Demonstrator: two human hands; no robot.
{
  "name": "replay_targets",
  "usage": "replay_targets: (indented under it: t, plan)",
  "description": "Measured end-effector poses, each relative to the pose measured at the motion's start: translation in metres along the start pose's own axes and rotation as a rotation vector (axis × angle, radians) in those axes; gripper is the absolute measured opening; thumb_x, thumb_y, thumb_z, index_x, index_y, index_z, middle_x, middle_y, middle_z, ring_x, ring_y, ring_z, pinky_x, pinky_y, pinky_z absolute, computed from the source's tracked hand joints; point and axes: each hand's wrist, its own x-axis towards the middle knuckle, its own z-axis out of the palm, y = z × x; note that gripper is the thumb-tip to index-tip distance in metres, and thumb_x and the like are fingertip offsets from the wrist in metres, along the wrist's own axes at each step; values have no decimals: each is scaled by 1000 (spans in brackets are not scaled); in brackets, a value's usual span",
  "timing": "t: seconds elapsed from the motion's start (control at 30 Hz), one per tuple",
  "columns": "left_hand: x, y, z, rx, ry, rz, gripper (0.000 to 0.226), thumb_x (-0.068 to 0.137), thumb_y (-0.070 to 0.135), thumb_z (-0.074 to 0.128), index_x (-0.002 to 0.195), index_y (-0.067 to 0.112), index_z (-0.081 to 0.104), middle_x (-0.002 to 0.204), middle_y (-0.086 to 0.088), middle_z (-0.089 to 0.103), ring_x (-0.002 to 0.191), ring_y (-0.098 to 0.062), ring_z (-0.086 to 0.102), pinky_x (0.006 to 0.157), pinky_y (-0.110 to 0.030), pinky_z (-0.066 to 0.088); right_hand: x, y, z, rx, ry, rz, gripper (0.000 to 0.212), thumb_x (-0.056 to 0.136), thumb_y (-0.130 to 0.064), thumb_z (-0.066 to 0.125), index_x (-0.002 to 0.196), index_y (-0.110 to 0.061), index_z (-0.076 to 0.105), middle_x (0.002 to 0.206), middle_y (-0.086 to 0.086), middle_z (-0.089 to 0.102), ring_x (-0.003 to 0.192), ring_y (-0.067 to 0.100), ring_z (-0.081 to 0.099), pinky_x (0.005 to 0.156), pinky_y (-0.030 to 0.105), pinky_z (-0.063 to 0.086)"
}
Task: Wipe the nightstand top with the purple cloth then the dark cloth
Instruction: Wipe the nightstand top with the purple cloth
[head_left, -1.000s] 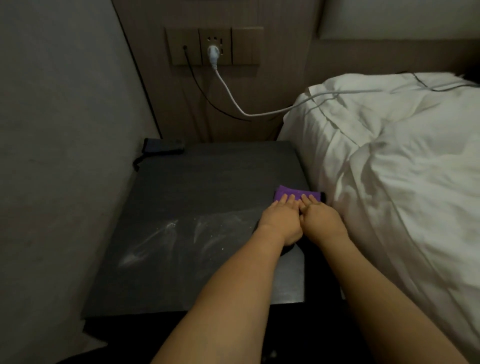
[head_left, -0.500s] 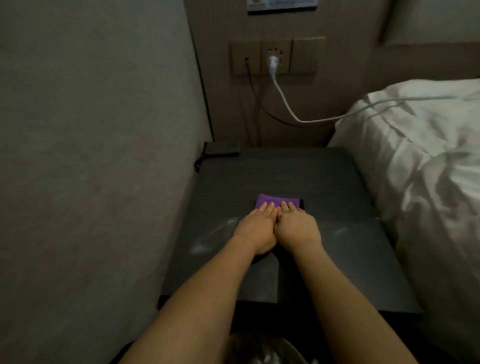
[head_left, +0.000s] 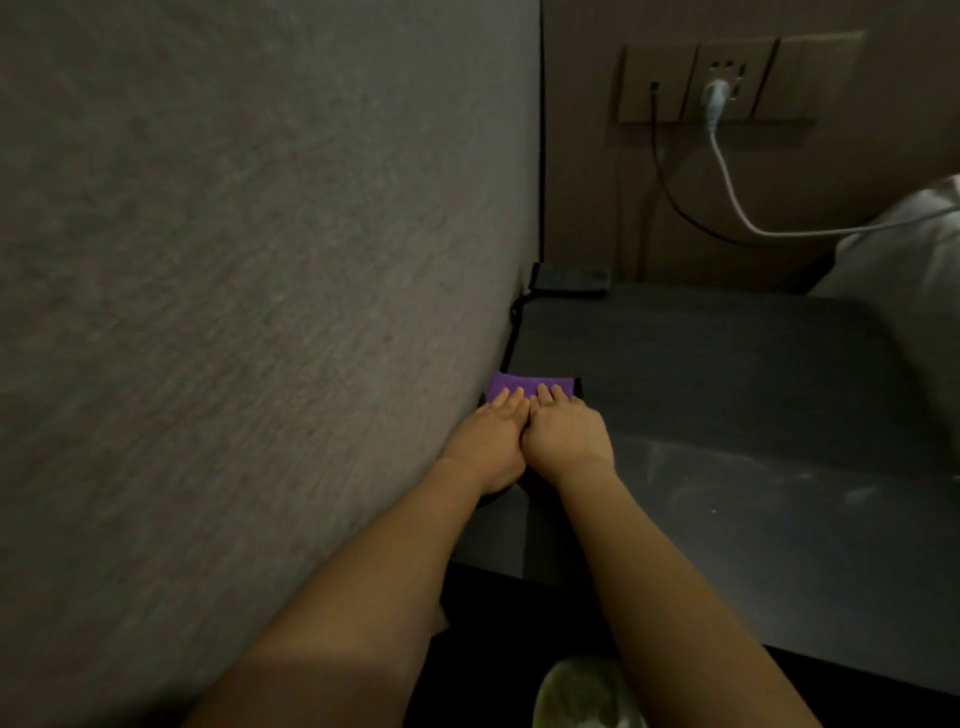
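Observation:
The purple cloth (head_left: 519, 385) lies flat on the dark nightstand top (head_left: 727, 395), at its left edge against the wall. My left hand (head_left: 491, 441) and my right hand (head_left: 563, 434) press side by side on the cloth with straight fingers, covering most of it. A dark edge (head_left: 577, 388) shows at the cloth's right side; I cannot tell whether that is the dark cloth. Pale smears of dust (head_left: 753, 483) streak the top to the right of my hands.
A grey textured wall (head_left: 260, 312) runs along the left. A dark phone-like device (head_left: 571, 279) lies at the back left corner with a black cable. A socket panel (head_left: 717, 78) holds a white plug. White bedding (head_left: 914, 270) borders the right. A pale shoe (head_left: 582, 696) is below.
Both hands have slid the purple cloth leftwards across the top, from the right edge by the bed to the left edge by the wall. The dust patch they crossed looks thinner.

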Motion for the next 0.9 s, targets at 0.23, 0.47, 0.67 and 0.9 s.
replay_targets:
  t: [0.23,0.47,0.67,0.9]
  plan:
    - [-7,4,6,7,20,-3,65,97,20,38,155,7,12,163,-10,10,152,-20,7,124,-31,7,-11,2,-1,17,-17,-7,50,98,-21,31,147,-10,32,158,7,25,146,20,23,118,34,20]
    - [-28,12,16,-14,42,5,61,98,18,36,155,7,15,163,-9,12,152,-20,7,122,-29,6,-36,1,6,34,-2,-19,52,97,-22,33,147,-9,32,157,9,26,146,20,24,118,33,20]
    - [-35,27,18,5,28,8,59,99,17,33,155,6,16,163,-10,12,152,-21,9,122,-30,8,-48,13,13,83,24,-18,54,95,-22,36,148,-11,31,157,6,27,146,18,25,118,30,19]
    - [-27,75,23,12,12,66,60,99,19,33,155,5,15,163,-11,11,152,-21,8,122,-30,7,-71,59,5,79,13,21,54,95,-21,37,148,-14,29,158,3,25,147,16,22,119,29,16]
